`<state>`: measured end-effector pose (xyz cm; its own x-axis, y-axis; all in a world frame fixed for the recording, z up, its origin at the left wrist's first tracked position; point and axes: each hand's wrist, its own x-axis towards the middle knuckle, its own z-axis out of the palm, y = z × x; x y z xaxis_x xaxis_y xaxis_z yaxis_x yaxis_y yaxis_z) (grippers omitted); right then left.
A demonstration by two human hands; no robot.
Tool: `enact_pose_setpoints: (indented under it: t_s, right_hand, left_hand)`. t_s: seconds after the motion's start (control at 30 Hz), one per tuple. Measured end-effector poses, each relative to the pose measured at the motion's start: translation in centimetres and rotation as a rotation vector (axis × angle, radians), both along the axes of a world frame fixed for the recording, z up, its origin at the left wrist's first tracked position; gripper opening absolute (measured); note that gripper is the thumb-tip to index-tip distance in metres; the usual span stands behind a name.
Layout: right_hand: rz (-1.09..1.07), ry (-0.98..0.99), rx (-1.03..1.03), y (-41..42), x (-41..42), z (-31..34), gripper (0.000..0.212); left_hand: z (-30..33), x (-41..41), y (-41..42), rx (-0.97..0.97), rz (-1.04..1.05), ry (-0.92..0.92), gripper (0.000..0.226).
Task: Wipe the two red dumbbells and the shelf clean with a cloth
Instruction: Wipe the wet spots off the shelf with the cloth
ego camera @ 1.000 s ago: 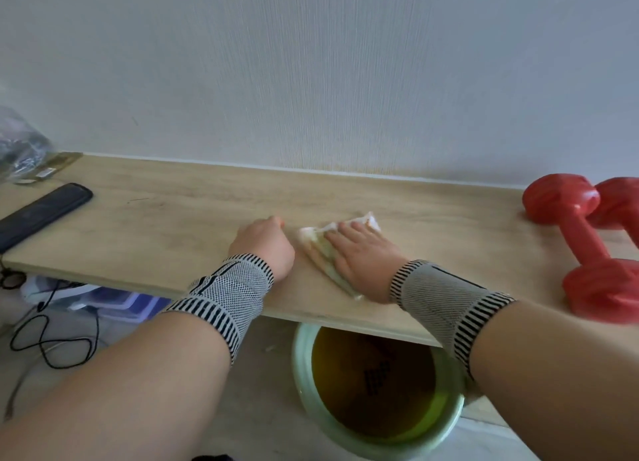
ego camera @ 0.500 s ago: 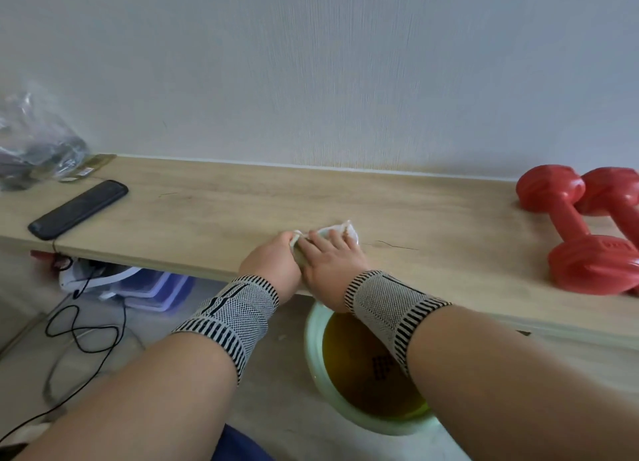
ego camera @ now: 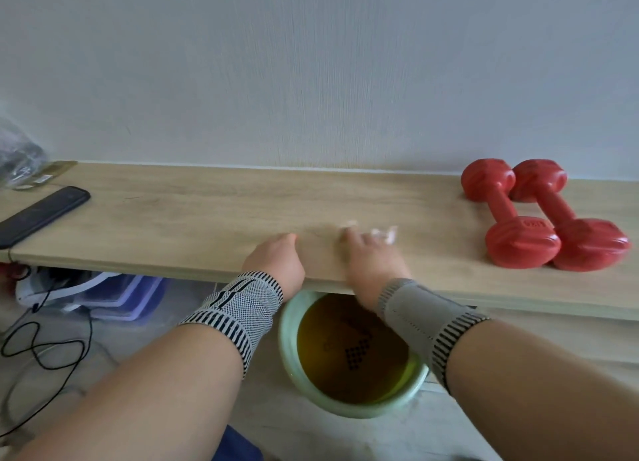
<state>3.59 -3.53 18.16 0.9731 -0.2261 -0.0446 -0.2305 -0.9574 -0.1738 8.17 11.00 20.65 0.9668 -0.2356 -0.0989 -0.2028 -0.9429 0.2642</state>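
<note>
Two red dumbbells lie side by side at the right of the wooden shelf (ego camera: pixel 193 211): the left dumbbell (ego camera: pixel 503 211) and the right dumbbell (ego camera: pixel 567 218). My right hand (ego camera: pixel 370 253) presses a pale cloth (ego camera: pixel 383 233) flat on the shelf near its front edge, blurred by motion; most of the cloth is hidden under the fingers. My left hand (ego camera: pixel 276 263) rests as a loose fist on the shelf just left of it, holding nothing. Both wrists wear grey knitted bands.
A black phone (ego camera: pixel 41 215) lies at the shelf's left end beside a clear plastic bag (ego camera: pixel 17 156). Under the shelf edge stands a green basin (ego camera: pixel 287 336) of yellowish water. Black cables (ego camera: pixel 45 350) and blue lidded boxes (ego camera: pixel 131 298) lie on the floor at the left.
My right hand has slid the cloth rightward along the shelf, away from my left hand. The view has shifted right, showing both dumbbells fully.
</note>
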Motion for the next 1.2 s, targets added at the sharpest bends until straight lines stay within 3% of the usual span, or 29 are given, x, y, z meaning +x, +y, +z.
enact_pose_setpoints:
  t_s: [0.1,0.2,0.47,0.73,1.07,1.2]
  right_hand:
    - [0.425,-0.078,0.008,2.2,0.4,-0.6,0.070]
    - [0.499,0.005,-0.115,0.1,3.1,-0.7,0.069]
    - [0.180,0.035,-0.110,-7.3,9.7,-1.3,0.054]
    - [-0.269,0.111,-0.061,-11.7,6.3,-1.1,0.055]
    - [-0.343,0.043,-0.045,-7.5,-3.5,-1.3,0.059]
    - [-0.231,-0.038,-0.007,-4.8,-6.1,-0.9,0.060]
  left_hand:
    - [0.2,0.8,-0.6,-0.010,0.022,-0.009,0.043]
    - [0.3,1.9,-1.6,0.003,-0.004,0.001,0.039]
    - [-0.5,5.6,-6.3,0.041,-0.110,0.016,0.048]
    - [-0.6,3.7,-9.8,0.045,-0.250,0.057,0.060]
    - [-0.3,-3.1,-7.2,-0.004,-0.201,0.032,0.053]
    - [-0.5,-4.9,-6.0,-0.056,-0.142,-0.028,0.031]
